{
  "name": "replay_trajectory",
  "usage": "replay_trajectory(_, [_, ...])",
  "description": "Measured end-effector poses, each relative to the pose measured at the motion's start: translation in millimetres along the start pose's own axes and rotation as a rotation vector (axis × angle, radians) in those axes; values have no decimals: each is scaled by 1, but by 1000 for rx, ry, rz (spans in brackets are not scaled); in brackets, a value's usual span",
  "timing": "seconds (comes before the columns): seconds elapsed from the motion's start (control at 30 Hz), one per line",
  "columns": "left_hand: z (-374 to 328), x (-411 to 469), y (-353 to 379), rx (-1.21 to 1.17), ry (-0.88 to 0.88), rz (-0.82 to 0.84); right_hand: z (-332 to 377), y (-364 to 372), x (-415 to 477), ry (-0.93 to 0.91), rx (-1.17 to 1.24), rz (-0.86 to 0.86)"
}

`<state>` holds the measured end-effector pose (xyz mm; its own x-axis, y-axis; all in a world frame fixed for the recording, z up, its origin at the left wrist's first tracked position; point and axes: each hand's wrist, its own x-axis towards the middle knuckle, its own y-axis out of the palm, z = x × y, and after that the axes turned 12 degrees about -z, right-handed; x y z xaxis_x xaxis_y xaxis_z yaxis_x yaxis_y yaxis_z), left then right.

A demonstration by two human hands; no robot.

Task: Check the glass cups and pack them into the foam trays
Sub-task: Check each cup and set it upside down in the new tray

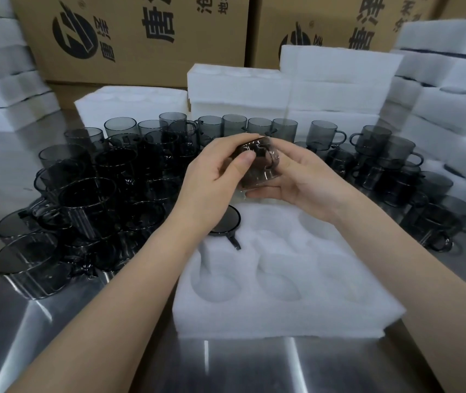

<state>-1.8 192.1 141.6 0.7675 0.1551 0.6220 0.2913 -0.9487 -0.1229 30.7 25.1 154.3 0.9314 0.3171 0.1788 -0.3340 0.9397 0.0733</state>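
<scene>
The small smoky-grey glass cup with a side handle [257,164] was held up between both hands, just above the far edge of the white foam tray with round pockets [282,316]. As thin, smooth glass it looked light and rigid, but slippery and easily chipped. The safest hold would be around the body wall with the fingers spread, not by the slim handle or the rim alone. The left hand [212,171] curled over the cup's side, with the thumb pressed on its upper wall. The right hand [297,177] cradled it from beneath, fingers curved round the lower wall. Both forearms reached in from below with the wrists roughly level, and the cup was tilted as if for inspection. Directly under the left hand, another grey glass cup [224,222] sat in a pocket of the tray. Many loose grey cups [90,194] crowded the steel surface [254,364] outward of the left hand, and more stood beyond the right hand.
</scene>
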Motion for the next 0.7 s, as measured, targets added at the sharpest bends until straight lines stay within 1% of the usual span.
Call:
replay_trajectory(0.13, [-2, -3, 1, 49, 73, -42, 0, 4, 0, -62, -12, -41])
replay_trajectory(0.2, [-5, -5, 0, 77, 98, -36, 0, 6, 0, -104, -24, -71])
replay_trajectory(0.27, [-6, -6, 0, 156, 126, -27, 0, 8, -1, -128, -34, -104])
replay_trajectory(0.37, [-5, -5, 0, 231, 112, -33, -1, 9, -1, -145, -65, -143])
replay_trajectory(0.53, [-3, -4, 1, 210, 117, 5, 0, 7, -1, -160, -57, -234])
replay_trajectory(0.63, [-3, -4, 1, 135, 113, 1, 1, 6, -2, -150, -4, -233])
replay_trajectory(0.7, [-3, -5, 2, 79, 129, -12, 2, 7, -1, -104, 62, -199])
